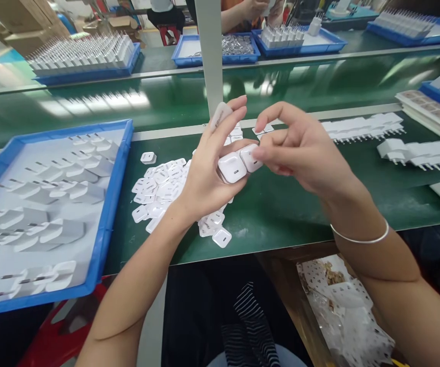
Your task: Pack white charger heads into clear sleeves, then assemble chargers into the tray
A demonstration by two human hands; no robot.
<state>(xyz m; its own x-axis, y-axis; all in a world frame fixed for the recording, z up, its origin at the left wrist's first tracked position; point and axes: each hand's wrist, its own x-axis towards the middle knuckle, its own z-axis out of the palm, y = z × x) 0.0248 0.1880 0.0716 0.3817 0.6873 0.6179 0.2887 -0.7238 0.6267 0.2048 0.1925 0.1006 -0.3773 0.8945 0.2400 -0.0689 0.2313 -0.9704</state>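
My left hand [208, 163] holds two white charger housings [232, 167] side by side, each with a small slot in its end face. A loose white cover piece [220, 116] is also held between its fingers, higher up. The thumb and forefinger of my right hand [300, 148] meet at the edge of the right-hand housing [251, 158]. Below and behind my left hand lies a heap of white cover pieces [162, 186] on the green table [273, 214]. One small white piece [148, 157] sits apart from the heap.
A blue-rimmed tray [107, 224] of pronged white housings stands at left. Rows of housings [365, 127] lie at right. Beyond a pale post [212, 61] are more blue trays [300, 48] and a person's hands [256, 9]. An open box of scraps [342, 306] is below the table.
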